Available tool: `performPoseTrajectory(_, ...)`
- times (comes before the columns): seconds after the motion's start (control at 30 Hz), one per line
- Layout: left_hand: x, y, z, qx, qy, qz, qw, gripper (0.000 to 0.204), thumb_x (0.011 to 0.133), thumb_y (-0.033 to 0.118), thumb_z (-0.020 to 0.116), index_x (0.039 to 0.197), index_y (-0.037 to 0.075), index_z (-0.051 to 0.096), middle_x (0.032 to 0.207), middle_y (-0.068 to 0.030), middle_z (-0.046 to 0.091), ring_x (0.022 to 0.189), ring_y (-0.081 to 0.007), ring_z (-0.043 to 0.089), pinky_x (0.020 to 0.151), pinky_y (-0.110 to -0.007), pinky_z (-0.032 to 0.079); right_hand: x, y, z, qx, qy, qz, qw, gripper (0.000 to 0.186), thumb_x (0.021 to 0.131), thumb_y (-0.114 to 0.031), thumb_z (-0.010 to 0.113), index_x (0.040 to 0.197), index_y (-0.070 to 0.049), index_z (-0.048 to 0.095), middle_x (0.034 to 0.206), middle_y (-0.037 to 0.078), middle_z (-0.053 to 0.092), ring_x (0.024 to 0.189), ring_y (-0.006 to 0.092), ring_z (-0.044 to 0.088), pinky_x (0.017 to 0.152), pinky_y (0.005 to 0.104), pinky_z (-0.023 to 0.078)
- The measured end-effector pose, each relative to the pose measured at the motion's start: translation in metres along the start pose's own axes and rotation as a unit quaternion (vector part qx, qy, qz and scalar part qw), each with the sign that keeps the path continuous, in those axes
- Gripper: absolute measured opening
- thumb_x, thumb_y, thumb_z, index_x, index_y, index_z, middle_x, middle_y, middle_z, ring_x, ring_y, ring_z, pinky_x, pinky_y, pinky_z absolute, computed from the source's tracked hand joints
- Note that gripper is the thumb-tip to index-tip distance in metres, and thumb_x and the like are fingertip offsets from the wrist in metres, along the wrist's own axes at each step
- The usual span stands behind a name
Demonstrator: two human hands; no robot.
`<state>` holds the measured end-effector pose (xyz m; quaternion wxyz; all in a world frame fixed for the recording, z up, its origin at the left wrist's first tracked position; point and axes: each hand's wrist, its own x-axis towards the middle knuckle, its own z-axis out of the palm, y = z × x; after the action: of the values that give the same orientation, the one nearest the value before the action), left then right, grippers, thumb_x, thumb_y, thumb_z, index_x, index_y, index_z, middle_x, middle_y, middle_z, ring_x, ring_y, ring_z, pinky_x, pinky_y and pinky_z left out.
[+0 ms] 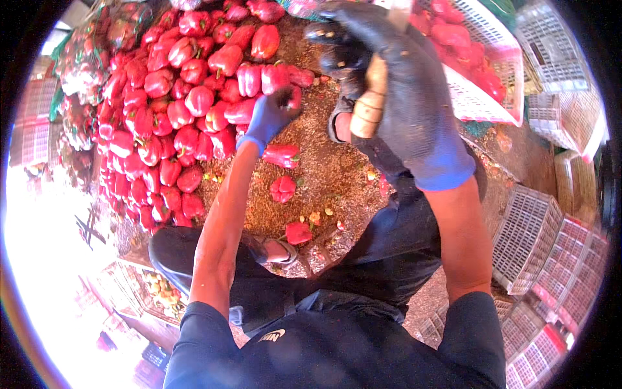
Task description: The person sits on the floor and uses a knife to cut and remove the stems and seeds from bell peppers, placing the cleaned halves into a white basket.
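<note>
In the head view, my left hand (277, 117), in a blue glove with dark fingers, reaches to the right edge of a big heap of red bell peppers (199, 102). Its fingers curl around a red bell pepper (295, 98), partly hidden by the glove. My right hand (414, 97), in a black and blue glove, is raised close to the camera. It is closed around the ringed wooden handle (370, 100) of a tool whose working end I cannot make out. Loose red peppers (282, 188) lie on the ground between my feet.
A white plastic crate (513, 97) holding red peppers stands at the upper right. More crates (526, 240) are stacked along the right side. Green net sacks (81, 71) of peppers stand at the far left. Pepper scraps (315, 218) litter the ground near my feet.
</note>
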<state>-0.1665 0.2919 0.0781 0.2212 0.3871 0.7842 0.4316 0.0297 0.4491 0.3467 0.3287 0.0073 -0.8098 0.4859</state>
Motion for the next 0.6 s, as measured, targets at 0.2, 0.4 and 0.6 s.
performPoseTrajectory(0.2,-0.108,-0.066,0.031,0.345,-0.193,-0.006,0.919,0.083,0.067,0.027,0.087,0.141,0.016,0.054,0.126,-0.0177,0.064,0.118,-0.0438,0.062,0.093,-0.051,0.056,0.004,0.021,0.003,-0.116,-0.056,0.008,0.992,0.06,0.077,0.0,0.074,0.135,-0.006,0.061,0.114,0.009,0.07,0.091,0.0161,0.065,0.075,0.0282,0.053)
performPoseTrajectory(0.4,-0.105,-0.093,0.042,0.306,-0.162,-0.093,0.933,0.071,0.064,0.03,0.09,0.129,0.015,0.063,0.115,-0.0141,0.071,0.107,-0.0383,0.068,0.086,-0.052,0.057,0.008,-0.005,0.019,0.11,-0.051,0.288,0.95,0.066,0.073,0.005,0.075,0.135,-0.008,0.061,0.108,0.005,0.07,0.074,0.0075,0.059,0.062,0.023,0.048)
performPoseTrajectory(0.6,-0.095,-0.066,0.01,-0.344,0.093,-0.149,0.922,0.077,0.071,0.018,0.095,0.137,0.002,0.058,0.123,-0.0055,0.07,0.109,-0.0173,0.067,0.098,-0.037,0.055,0.021,-0.023,0.053,0.211,0.059,0.376,0.9,0.042,0.098,-0.041,0.069,0.115,-0.002,0.068,0.081,0.005,0.07,0.055,0.0063,0.056,0.048,0.0217,0.043)
